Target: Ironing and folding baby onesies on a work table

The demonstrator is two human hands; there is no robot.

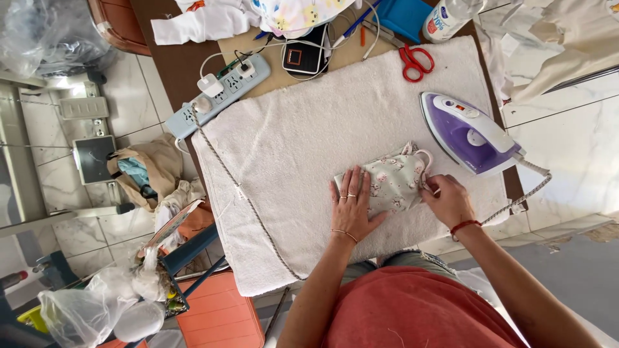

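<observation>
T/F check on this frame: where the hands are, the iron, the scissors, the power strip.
1. The left hand lies flat on the printed cloth. True.
2. The right hand holds the iron. False: it pinches the cloth's right edge; the iron sits apart on the towel.
3. The scissors have red handles. True.
4. The scissors lie on the floor. False: they rest at the towel's far edge.
5. The power strip has a plug in it. True.
</observation>
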